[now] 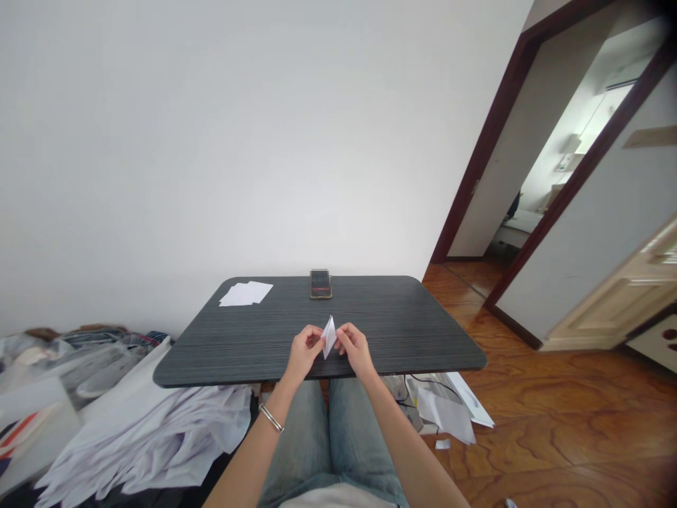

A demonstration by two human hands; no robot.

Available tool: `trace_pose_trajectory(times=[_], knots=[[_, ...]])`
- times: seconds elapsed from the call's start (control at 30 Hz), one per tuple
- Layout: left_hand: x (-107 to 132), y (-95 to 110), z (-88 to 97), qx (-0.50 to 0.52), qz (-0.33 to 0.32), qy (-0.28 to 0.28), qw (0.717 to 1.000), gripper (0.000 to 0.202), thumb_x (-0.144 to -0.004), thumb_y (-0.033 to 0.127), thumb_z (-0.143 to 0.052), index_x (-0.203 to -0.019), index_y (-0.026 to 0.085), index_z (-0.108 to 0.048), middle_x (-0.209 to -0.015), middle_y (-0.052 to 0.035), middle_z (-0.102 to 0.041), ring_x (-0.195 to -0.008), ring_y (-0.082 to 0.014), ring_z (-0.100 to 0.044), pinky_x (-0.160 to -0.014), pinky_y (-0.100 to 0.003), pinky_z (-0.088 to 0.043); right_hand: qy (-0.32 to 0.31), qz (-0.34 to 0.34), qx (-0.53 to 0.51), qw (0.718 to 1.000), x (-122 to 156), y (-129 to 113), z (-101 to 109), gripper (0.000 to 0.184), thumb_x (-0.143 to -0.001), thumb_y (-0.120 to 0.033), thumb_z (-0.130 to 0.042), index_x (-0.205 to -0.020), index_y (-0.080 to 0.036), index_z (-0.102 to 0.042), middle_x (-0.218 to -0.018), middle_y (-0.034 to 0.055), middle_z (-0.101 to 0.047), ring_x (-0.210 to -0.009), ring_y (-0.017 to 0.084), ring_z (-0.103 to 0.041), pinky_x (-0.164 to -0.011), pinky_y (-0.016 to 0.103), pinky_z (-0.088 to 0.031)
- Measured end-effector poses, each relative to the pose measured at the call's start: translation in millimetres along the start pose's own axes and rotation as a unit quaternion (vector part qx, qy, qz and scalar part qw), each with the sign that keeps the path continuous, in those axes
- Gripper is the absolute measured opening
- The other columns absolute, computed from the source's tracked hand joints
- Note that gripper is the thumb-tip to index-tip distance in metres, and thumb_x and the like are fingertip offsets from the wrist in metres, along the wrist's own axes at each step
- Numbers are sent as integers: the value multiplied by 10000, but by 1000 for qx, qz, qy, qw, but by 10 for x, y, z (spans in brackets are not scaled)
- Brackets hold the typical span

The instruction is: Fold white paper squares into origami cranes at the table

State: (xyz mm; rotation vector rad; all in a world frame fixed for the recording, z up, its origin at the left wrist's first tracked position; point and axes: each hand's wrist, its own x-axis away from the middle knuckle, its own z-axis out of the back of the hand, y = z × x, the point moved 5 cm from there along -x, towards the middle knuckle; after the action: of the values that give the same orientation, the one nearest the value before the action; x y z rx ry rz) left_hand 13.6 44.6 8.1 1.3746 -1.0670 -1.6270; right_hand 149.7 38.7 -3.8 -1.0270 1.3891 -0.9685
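A narrow piece of folded white paper [329, 336] stands upright above the middle of the dark grey wood-grain table [402, 331]. My left hand [304, 353] pinches its left side between thumb and fingers, and my right hand [354, 349] pinches its right side. Both hands hover just over the table's near edge. Farther back lie a few loose sheets of white paper [246, 293] at the left and a smartphone [320, 283] in a gold-edged case near the far edge. Neither hand touches them.
My jeans-clad lap [328, 437] sits below the table. A heap of white fabric or paper [148, 441] and plastic-wrapped items fill the lower left. Papers and cables [438, 406] lie on the wooden floor [550, 416] at the right. A wall stands behind the table.
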Motion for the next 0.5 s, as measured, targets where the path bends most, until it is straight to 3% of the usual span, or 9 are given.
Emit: trace_pose_trajectory(times=[0.5], knots=[[44, 114, -10, -78, -40, 15, 996, 137, -745, 268, -609, -659, 163, -589, -779, -28, -570, -704, -143, -551, -604, -230, -443, -9, -24, 29, 999, -8, 42, -11, 201, -743, -383, -558, -718, -189, -514, -581, -17, -542, -519, 123, -535, -374, 179, -371]])
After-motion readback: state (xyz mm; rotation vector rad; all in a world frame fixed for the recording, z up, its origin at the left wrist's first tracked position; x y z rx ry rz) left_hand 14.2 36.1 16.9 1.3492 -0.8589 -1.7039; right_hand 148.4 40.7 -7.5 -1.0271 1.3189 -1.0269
